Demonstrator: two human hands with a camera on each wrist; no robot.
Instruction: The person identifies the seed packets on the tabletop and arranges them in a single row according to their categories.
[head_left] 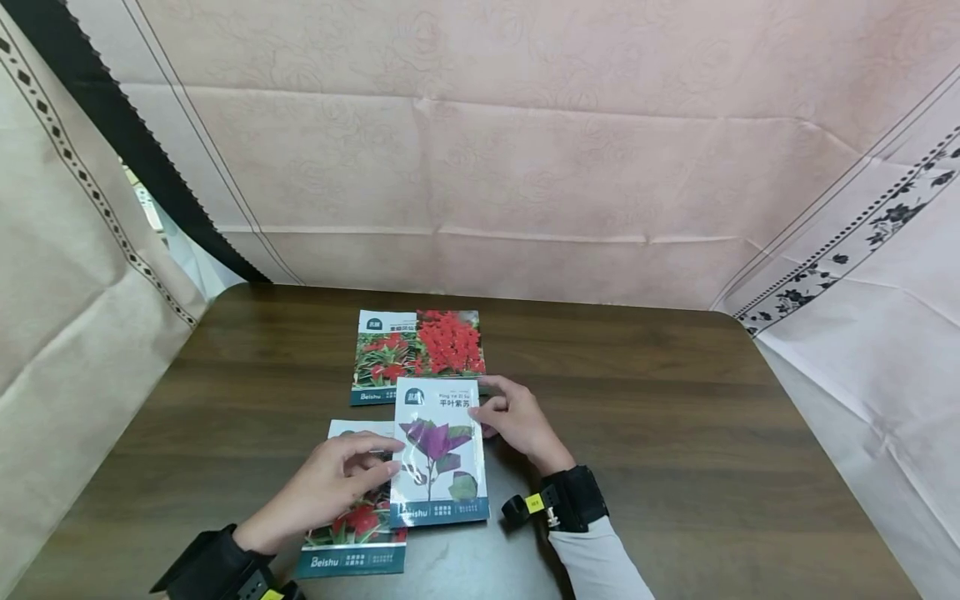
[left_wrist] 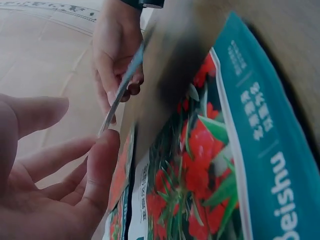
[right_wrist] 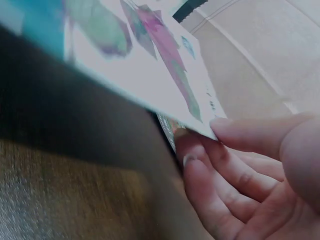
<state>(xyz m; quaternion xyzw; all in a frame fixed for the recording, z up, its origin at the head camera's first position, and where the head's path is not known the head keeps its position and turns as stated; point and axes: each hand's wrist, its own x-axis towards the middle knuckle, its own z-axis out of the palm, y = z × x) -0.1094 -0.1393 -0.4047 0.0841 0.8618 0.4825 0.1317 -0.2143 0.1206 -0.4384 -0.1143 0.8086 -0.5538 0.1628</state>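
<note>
A seed packet with purple leaves on a white front is held between both hands, lifted above the table. My left hand pinches its left edge, seen edge-on in the left wrist view. My right hand grips the upper right edge, its thumb on the front and fingers behind. Partly beneath the lifted packet and the left hand lies a red-flower seed packet, its teal bottom band toward me. Farther back, another red-flower packet lies beside a packet covered in red blossoms.
The brown wooden table has rounded far corners. A pale patterned cloth hangs behind it, with more cloth at both sides. Black bands with small devices sit on the wrists.
</note>
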